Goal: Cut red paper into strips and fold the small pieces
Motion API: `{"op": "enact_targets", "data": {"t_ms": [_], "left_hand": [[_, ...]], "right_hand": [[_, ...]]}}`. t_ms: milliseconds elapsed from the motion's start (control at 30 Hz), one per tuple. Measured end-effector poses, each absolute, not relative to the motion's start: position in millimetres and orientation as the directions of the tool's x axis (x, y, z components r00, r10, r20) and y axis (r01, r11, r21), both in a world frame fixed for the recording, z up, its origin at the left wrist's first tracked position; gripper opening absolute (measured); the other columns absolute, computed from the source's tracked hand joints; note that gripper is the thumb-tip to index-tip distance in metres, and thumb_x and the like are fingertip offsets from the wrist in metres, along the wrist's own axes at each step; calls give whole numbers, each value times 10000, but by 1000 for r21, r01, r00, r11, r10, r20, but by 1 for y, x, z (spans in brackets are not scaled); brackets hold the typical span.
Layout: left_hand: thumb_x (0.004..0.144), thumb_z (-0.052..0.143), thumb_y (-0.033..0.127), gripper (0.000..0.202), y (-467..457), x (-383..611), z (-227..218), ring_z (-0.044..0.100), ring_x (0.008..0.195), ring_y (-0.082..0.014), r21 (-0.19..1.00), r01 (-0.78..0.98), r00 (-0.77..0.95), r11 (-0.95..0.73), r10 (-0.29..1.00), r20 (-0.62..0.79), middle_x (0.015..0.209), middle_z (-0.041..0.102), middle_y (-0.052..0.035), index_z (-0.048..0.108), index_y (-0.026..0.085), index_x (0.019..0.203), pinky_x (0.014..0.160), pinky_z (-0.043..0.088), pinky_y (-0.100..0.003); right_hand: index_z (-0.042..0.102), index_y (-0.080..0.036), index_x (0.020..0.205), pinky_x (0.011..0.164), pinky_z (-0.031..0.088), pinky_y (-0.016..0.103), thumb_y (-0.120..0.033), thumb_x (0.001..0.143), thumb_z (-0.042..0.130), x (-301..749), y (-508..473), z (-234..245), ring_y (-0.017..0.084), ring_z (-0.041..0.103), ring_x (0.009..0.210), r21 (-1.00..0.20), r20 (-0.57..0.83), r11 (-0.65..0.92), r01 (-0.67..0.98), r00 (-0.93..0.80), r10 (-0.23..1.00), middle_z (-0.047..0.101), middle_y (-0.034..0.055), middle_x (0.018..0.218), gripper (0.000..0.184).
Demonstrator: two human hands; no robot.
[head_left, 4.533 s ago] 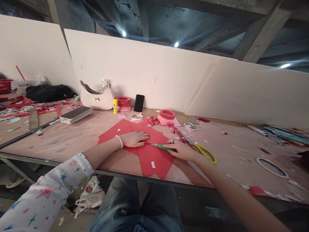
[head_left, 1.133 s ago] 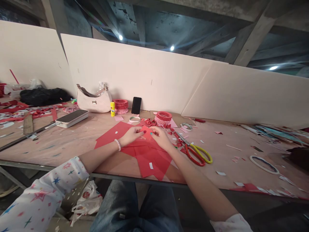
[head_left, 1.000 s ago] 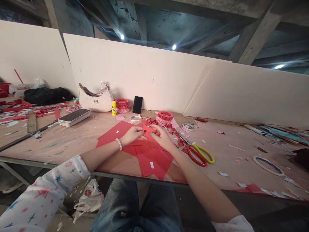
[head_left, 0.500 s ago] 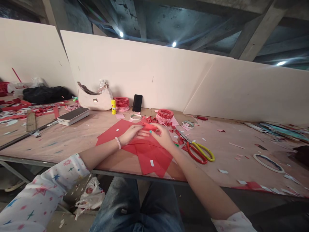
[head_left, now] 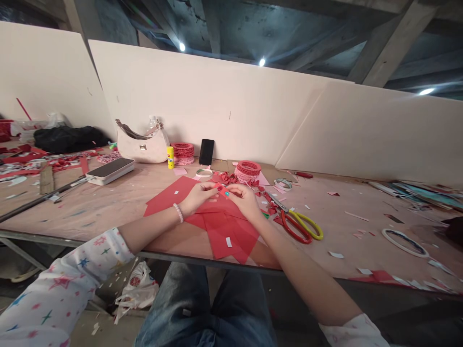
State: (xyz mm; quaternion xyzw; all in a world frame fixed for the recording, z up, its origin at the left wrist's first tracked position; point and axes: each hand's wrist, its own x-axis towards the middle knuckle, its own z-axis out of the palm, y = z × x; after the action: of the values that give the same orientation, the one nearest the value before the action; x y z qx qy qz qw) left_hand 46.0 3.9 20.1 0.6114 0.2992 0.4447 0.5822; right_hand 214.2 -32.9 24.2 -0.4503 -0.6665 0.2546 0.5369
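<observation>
Over the red paper sheets (head_left: 231,236), my left hand (head_left: 200,196) and my right hand (head_left: 244,198) meet with their fingertips close together. Both pinch a small piece of red paper (head_left: 221,188), mostly hidden behind the fingers. Just beyond them lie folded red paper bits (head_left: 221,177). A stack of red and pink braided rings (head_left: 248,169) stands behind my right hand. To the right, large scissors (head_left: 298,224) with one red and one yellow handle rest on the table among paper scraps.
A cream handbag (head_left: 142,147), a yellow glue stick (head_left: 170,157), another ring stack (head_left: 182,153) and a black phone (head_left: 206,152) stand along the back. A white boxy device (head_left: 111,171) lies at left. Tape rolls (head_left: 404,242) and paper scraps are scattered at right.
My hands have drawn closer together, and my fingers have closed in on the red paper, which showed more widely before. The things on the table stay where they were.
</observation>
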Motion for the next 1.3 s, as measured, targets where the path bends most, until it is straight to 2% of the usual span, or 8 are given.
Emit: {"op": "enact_targets", "data": {"t_ms": [333, 467, 567, 800, 1300], "left_hand": [[677, 678, 438, 300, 4, 46, 19, 484, 615, -88, 948, -132, 370, -289, 873, 318, 710, 579, 8, 640, 149, 749, 611, 406, -214], [699, 657, 426, 290, 4, 46, 20, 466, 587, -91, 915, -64, 352, -398, 849, 394, 641, 554, 17, 621, 139, 717, 590, 376, -218], [717, 639, 420, 285, 1, 46, 22, 487, 617, -105, 898, -20, 357, -440, 836, 417, 665, 570, 6, 607, 137, 710, 611, 381, -228], [720, 644, 406, 270, -4, 46, 24, 532, 681, -129, 886, -16, 386, -463, 815, 433, 719, 597, -12, 608, 138, 715, 655, 403, -243], [710, 653, 398, 264, -7, 47, 26, 524, 682, -126, 891, -36, 378, -452, 819, 431, 715, 589, -11, 590, 141, 700, 650, 406, -237]], "right_hand": [[619, -162, 823, 757, 506, 335, -232, 689, 603, 211, -37, 26, 182, 635, 821, -827, 469, 469, 310, -79, 879, 663, 80, 936, 152], [625, -162, 826, 770, 499, 341, -229, 687, 601, 210, -39, 27, 192, 633, 848, -853, 406, 426, 302, -128, 905, 665, 77, 932, 156], [637, -163, 844, 774, 485, 329, -240, 707, 588, 209, -41, 27, 188, 628, 853, -859, 370, 413, 303, -190, 909, 671, 66, 911, 165], [646, -170, 753, 639, 445, 278, -285, 756, 543, 209, -41, 28, 156, 574, 704, -786, 434, 465, 407, -172, 884, 650, 19, 748, 154], [671, -170, 791, 612, 416, 265, -252, 747, 520, 207, -46, 31, 153, 569, 693, -795, 404, 446, 411, -189, 895, 669, 17, 775, 177]]}}
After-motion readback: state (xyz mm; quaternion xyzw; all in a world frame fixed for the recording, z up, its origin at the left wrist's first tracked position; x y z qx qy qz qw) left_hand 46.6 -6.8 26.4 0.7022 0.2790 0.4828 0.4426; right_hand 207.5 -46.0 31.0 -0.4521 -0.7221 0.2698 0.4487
